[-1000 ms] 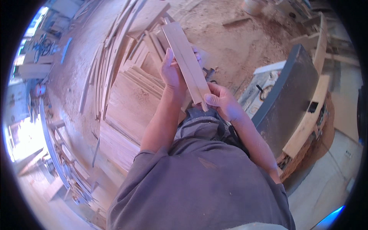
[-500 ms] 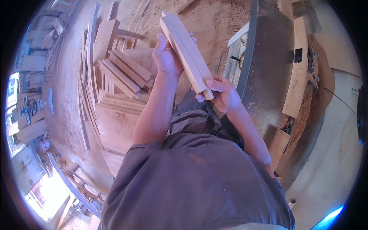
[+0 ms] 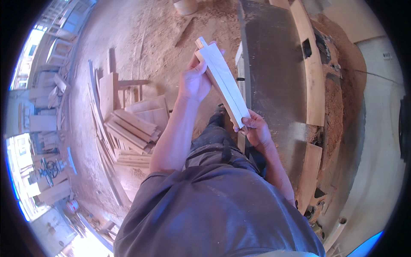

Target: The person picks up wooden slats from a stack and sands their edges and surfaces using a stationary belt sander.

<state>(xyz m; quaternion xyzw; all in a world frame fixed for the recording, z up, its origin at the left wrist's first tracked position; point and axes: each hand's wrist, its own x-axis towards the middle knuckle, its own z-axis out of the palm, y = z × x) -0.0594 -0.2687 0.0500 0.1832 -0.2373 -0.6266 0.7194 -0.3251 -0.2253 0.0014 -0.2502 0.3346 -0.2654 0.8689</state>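
A pale wooden rail (image 3: 225,83) slants in front of me, with a narrow tenon at its far end and a thin dark line running along its upper face. Around its far end my left hand (image 3: 195,81) is closed, the thumb on the near side and fingertips showing past the other edge. At the near end my right hand (image 3: 257,128) grips it between thumb and fingers. Whether it is one piece or two held together I cannot tell. The underside is hidden.
To my left, a stack of cut wooden strips (image 3: 130,130) lies on boards beside long thin slats (image 3: 96,103). A dark flat machine table (image 3: 274,64) with a wooden fence (image 3: 310,64) stands at right, sawdust (image 3: 336,103) heaped behind it. A pale bucket (image 3: 185,6) is far ahead.
The rail has turned about its length, showing a broader pale face. Both hands sit slightly lower in the picture. My view has shifted, so the machine table appears further left.
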